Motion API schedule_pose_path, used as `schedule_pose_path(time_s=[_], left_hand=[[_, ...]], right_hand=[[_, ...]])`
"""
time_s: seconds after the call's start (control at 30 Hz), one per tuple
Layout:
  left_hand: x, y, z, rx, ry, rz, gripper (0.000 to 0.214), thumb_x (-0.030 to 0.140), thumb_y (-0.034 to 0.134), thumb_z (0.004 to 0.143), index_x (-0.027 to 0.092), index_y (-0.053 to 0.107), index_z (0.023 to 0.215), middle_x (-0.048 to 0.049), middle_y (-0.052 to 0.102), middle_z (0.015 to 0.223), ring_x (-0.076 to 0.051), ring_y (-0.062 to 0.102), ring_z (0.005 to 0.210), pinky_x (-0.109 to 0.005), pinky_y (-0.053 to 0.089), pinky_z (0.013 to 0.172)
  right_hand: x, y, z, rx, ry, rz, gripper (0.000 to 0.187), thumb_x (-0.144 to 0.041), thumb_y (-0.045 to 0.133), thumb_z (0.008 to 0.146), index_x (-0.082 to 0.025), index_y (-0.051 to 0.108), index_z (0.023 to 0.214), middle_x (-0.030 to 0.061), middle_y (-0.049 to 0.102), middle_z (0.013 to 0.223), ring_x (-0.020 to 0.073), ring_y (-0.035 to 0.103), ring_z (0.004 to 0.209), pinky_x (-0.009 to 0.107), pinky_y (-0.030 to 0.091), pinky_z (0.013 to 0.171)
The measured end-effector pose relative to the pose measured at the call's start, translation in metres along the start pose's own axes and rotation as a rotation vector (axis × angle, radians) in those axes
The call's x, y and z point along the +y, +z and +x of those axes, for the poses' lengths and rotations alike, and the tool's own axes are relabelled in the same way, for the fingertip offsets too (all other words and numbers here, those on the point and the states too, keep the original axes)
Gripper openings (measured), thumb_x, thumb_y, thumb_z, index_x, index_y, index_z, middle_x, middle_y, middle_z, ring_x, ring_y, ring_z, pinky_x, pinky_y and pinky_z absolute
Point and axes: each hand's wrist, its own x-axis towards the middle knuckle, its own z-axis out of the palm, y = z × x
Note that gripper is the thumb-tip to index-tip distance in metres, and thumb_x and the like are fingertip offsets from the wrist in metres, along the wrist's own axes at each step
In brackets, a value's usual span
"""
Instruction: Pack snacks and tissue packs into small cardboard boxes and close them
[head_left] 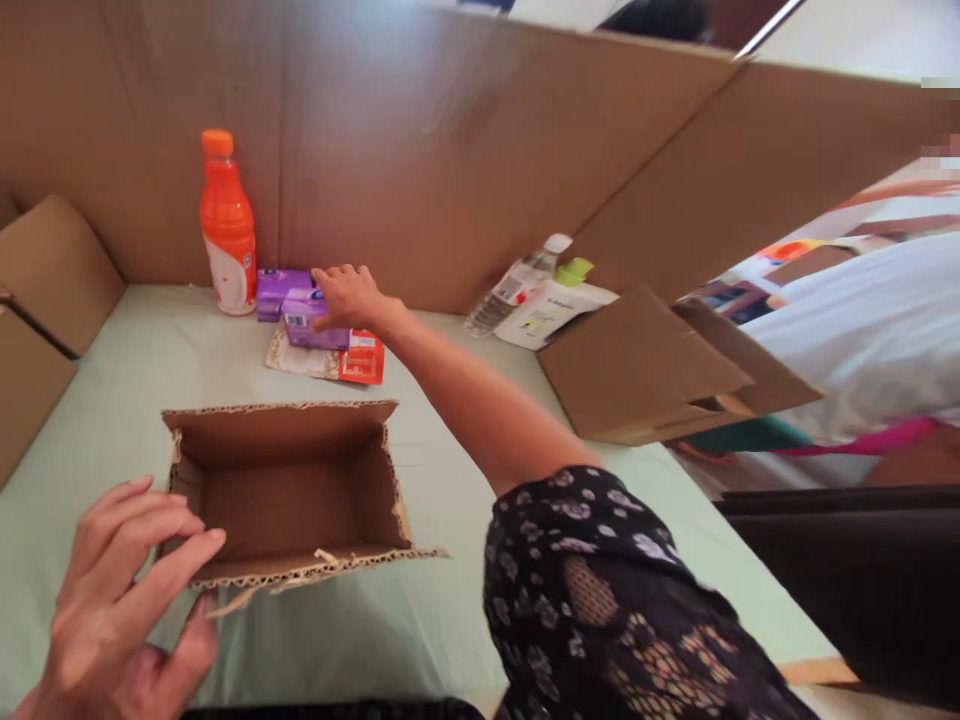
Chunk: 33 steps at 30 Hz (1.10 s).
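Note:
An open, empty cardboard box (pixel 285 490) with torn edges sits on the pale green table (pixel 450 500) in front of me. My left hand (pixel 124 600) rests against the box's near left corner, fingers spread and holding nothing. My right hand (pixel 346 296) reaches far across the table and closes its fingers on a small purple box (pixel 311 322). A second purple box (pixel 277 290) lies just behind it, next to an orange bottle (pixel 226 228). Flat packets (pixel 330 358), one red and white, lie under the purple box.
A clear water bottle (pixel 514 287) and a white bottle with a green cap (pixel 551 305) lie at the back right. A flattened carton (pixel 645 365) sits at the right edge. Tall cardboard walls (pixel 420 150) surround the table. More cartons (pixel 45 300) stand at the left.

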Motion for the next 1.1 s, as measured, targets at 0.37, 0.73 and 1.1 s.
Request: schedule_pose_path(time_s=[0.37, 0.73, 1.1], left_hand=[[0.004, 0.003, 0.002, 0.047, -0.039, -0.036, 0.033, 0.006, 0.062, 0.073, 0.019, 0.066, 0.103, -0.0085, 0.059, 0.100, -0.027, 0.059, 0.100, -0.060, 0.048, 0.104], [0.011, 0.008, -0.004, 0.162, -0.013, -0.037, 0.021, 0.006, 0.060, 0.074, 0.018, 0.060, 0.091, -0.0083, 0.052, 0.100, -0.024, 0.055, 0.096, -0.056, 0.051, 0.099], [0.010, 0.011, -0.009, 0.130, -0.055, -0.064, 0.033, 0.004, 0.059, 0.079, 0.021, 0.062, 0.107, -0.0115, 0.052, 0.118, -0.029, 0.055, 0.116, -0.056, 0.051, 0.105]], right_hand=[[0.000, -0.113, -0.162, 0.611, -0.292, 0.913, 0.046, -0.054, 0.077, 0.081, -0.027, 0.066, 0.117, 0.0036, 0.071, 0.114, 0.0229, 0.067, 0.103, 0.041, 0.055, 0.089], [-0.100, -0.087, -0.197, -0.205, -0.581, 0.030, 0.021, -0.024, 0.070, 0.085, -0.013, 0.065, 0.103, 0.0128, 0.070, 0.103, 0.0259, 0.065, 0.095, 0.039, 0.049, 0.086], [-0.117, -0.051, -0.159, -0.525, -0.665, 0.011, 0.039, -0.022, 0.069, 0.090, -0.012, 0.062, 0.127, 0.0150, 0.071, 0.115, 0.0274, 0.072, 0.092, 0.035, 0.054, 0.070]])
